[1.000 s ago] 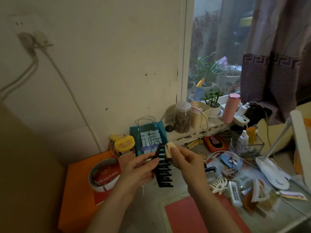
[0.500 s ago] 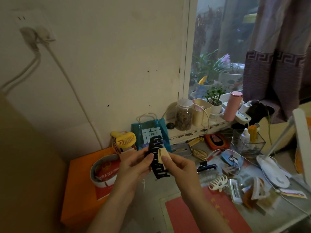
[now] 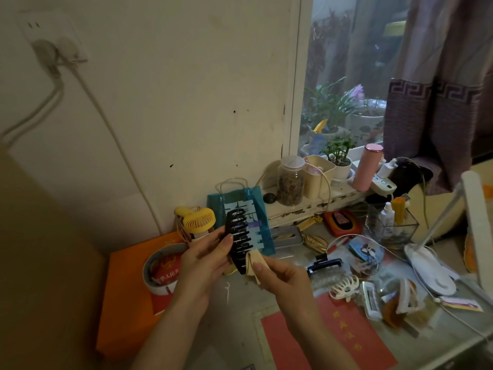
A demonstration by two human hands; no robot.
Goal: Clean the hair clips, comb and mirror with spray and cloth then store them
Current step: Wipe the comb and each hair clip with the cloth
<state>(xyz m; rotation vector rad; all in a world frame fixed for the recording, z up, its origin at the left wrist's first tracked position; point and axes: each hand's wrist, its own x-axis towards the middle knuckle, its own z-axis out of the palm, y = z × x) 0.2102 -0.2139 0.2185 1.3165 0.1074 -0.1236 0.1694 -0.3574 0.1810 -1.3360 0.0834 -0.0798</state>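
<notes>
Cluttered counter (image 3: 240,311) runs below a cream wall and a window with a patterned curtain (image 3: 437,108). Above it my left hand (image 3: 205,260) grips the black hair claw clip (image 3: 238,237) by its spine, thumb and fingers curled round it, teeth pointing right and the clip standing nearly upright in front of a teal gift bag (image 3: 241,220). My right hand (image 3: 282,276) pinches a small tan cloth (image 3: 253,265) between thumb and forefinger and presses it against the clip's lower end, just right of the teeth.

A second ago the cloth sat at the clip's top end; half a second ago it was at the middle, and now it is down at the bottom, while the clip has tipped slightly and my left hand keeps its grip.

On the counter to the right lie a dark blue clip (image 3: 324,264), a white claw clip (image 3: 345,287) and a round pocket mirror (image 3: 366,249) with a cartoon picture, all well apart from my hands. A glass box (image 3: 392,225) holds a white spray bottle (image 3: 386,216).

The teal bag carries large pale characters, partly hidden by the clip, so I cannot read them. A red booklet inside the white ring (image 3: 160,271) on the orange box (image 3: 128,297) shows "华人民共". The red mat (image 3: 333,340) bears gold characters too blurred to read.
</notes>
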